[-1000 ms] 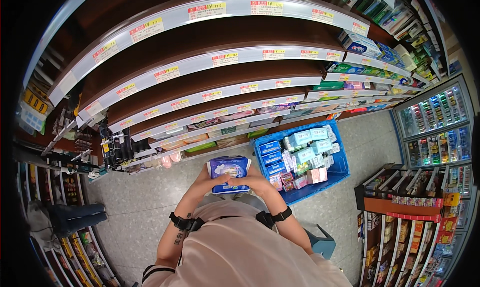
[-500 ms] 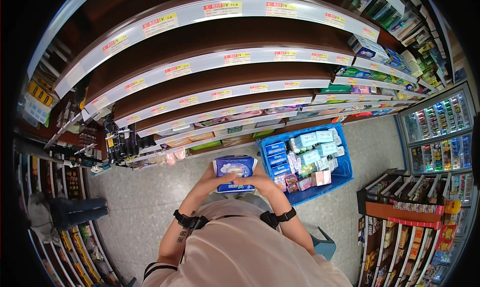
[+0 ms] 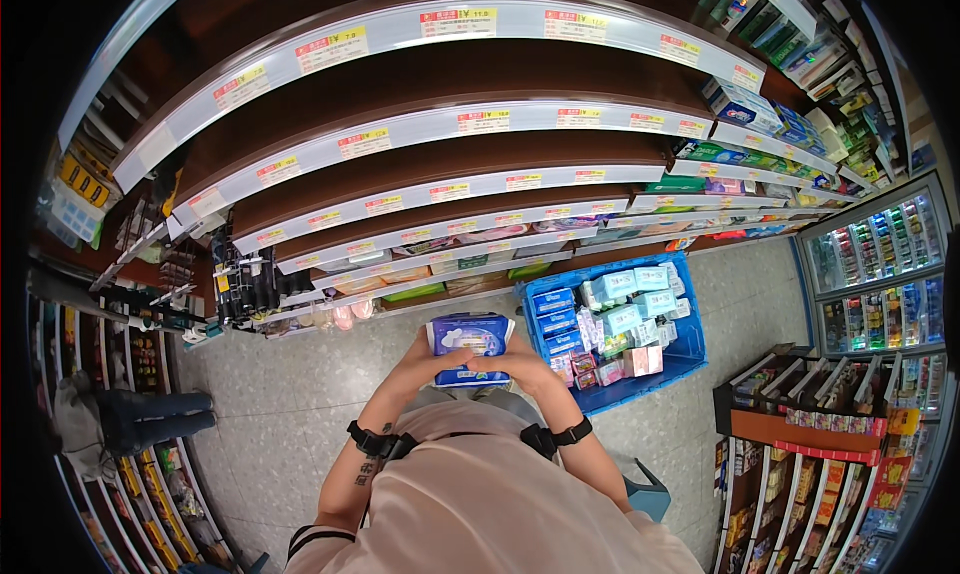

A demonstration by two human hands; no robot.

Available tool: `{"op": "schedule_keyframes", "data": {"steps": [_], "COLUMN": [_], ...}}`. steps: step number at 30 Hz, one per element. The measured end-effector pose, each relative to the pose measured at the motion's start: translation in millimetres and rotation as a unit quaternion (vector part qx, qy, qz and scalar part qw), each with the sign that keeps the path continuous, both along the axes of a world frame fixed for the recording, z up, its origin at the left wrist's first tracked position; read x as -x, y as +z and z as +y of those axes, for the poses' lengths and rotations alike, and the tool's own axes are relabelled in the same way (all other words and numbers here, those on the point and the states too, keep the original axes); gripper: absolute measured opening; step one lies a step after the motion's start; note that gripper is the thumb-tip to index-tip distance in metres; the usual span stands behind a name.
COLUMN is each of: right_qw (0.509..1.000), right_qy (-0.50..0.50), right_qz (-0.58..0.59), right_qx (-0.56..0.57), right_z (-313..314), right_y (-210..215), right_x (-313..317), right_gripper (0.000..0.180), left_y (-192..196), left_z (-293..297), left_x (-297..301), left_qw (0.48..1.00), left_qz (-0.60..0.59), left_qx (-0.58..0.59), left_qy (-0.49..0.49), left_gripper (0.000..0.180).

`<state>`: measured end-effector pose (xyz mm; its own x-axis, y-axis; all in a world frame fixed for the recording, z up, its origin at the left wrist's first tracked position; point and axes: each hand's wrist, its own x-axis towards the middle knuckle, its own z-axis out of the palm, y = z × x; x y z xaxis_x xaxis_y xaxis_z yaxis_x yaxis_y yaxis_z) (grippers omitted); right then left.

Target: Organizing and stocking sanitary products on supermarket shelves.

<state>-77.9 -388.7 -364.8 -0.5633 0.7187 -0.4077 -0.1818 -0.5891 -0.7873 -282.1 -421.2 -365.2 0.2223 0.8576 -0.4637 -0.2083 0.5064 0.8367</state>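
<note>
A blue-purple pack of sanitary pads (image 3: 478,331) is held at waist height in front of my body. My left hand (image 3: 414,367) grips its left side and my right hand (image 3: 527,366) its right side, thumbs crossing over the front and nearly meeting. The fingers behind the pack are hidden. Just right of my right hand, a blue plastic crate (image 3: 688,354) stands on the floor. Dark blue packs (image 3: 556,321), light blue packs (image 3: 621,318) and smaller pink boxes (image 3: 610,372) fill much of it.
Ahead rises a shelf unit (image 3: 500,122) with price labels; its upper left boards are bare, while lower ones hold soft packs (image 3: 415,291). A grey-blue stool (image 3: 646,491) stands behind my right arm. A person (image 3: 150,422) is at far left, and glass-door coolers (image 3: 880,264) are at far right.
The view has shifted slightly, so the shelves and crate sit a little lower and further right. Both hands keep the same grip on the pack.
</note>
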Motion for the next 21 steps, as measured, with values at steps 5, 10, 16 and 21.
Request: {"op": "schedule_keyframes", "data": {"steps": [5, 10, 16, 21], "right_qw": [1.0, 1.0, 1.0, 1.0], "right_qy": [0.0, -0.003, -0.003, -0.003], "right_qz": [0.005, 0.008, 0.008, 0.01], "right_qx": [-0.003, -0.002, -0.017, -0.002], "right_z": [0.2, 0.0, 0.7, 2.1], "right_y": [-0.3, 3.8, 1.6, 0.9], "right_x": [-0.7, -1.9, -1.8, -1.7], "right_gripper": [0.069, 0.068, 0.068, 0.069], "left_y": [3.7, 2.9, 6.1, 1.9], "left_z": [1.4, 1.5, 2.5, 2.4], "left_x": [-0.5, -1.4, -2.7, -1.9], "left_qw": [1.0, 1.0, 1.0, 1.0], "left_qz": [0.006, -0.006, -0.014, -0.006], "left_qx": [0.011, 0.003, 0.004, 0.005], "left_qy": [-0.014, -0.007, -0.012, -0.008], "left_gripper": [0.088, 0.087, 0.086, 0.086]}}
